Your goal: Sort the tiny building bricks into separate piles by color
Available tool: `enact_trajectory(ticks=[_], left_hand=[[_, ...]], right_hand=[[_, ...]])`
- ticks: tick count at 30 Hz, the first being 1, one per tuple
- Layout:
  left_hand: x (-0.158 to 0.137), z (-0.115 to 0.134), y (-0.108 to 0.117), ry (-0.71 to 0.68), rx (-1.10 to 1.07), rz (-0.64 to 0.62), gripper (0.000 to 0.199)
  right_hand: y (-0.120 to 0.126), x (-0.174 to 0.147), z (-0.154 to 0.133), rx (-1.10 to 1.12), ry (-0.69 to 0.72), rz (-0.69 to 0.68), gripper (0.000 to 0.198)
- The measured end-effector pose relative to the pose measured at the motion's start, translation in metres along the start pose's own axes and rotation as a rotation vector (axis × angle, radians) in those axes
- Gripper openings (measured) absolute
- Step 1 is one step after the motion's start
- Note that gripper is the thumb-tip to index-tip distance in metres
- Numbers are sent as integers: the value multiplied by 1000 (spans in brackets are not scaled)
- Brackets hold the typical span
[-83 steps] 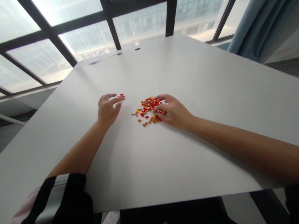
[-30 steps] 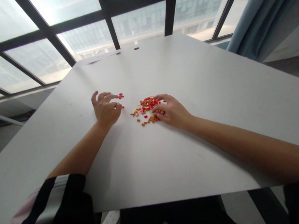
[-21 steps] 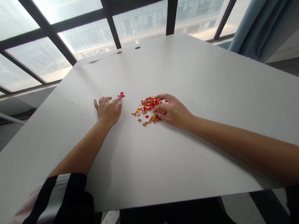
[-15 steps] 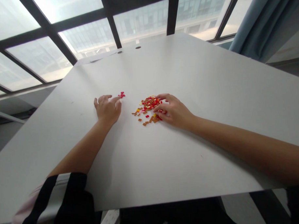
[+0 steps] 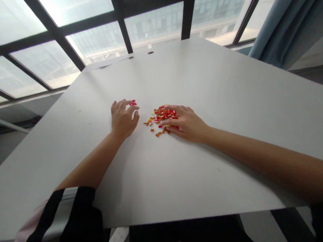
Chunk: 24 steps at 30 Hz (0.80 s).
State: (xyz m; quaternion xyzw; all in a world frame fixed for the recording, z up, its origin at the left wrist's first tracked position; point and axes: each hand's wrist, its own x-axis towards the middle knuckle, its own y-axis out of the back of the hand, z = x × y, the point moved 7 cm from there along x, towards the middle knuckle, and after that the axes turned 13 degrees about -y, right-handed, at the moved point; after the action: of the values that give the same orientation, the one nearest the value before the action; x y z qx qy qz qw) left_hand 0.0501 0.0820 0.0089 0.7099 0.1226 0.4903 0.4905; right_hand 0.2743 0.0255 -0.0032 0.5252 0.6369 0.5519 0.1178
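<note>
A loose pile of small toy bricks (image 5: 163, 114), brown, red, yellow and pink, lies mid-table. Over its right side my right hand (image 5: 186, 123) rests with fingers apart, the fingertips among the bricks and hiding part of them. A small cluster of red bricks (image 5: 133, 102) sits to the left of the pile, farther back. My left hand (image 5: 124, 118) is beside that cluster, fingers curved and spread, the index fingertip at its edge. No brick shows between the left fingers.
The white tabletop (image 5: 205, 176) spreads around both hands, with its front edge close to my body. Two dark round holes (image 5: 150, 52) are near the far edge. Behind stand dark-framed windows, and a blue curtain (image 5: 272, 29) hangs at the right. A white power strip (image 5: 119, 238) shows below the table.
My left hand has shifted right, closer to the red cluster and partly covering it. My right hand's fingers have stretched leftward and lower over the pile.
</note>
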Motion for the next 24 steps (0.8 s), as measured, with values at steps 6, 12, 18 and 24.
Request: enact_trajectory(ticks=[6,12,18,24], left_hand=[[6,37,16,-191,-66,77,13],[8,73,14,-213,-196,-2,6],[8,75,8,-174,-225,-37,9],[9,78,2,-164,-263,-83,7]], right_hand=[[3,0,2,-15,-13,55,23],[-1,0,4,71,24,56,26],[2,1,8,129,8,77,22],[2,1,8,147,9,76,23]])
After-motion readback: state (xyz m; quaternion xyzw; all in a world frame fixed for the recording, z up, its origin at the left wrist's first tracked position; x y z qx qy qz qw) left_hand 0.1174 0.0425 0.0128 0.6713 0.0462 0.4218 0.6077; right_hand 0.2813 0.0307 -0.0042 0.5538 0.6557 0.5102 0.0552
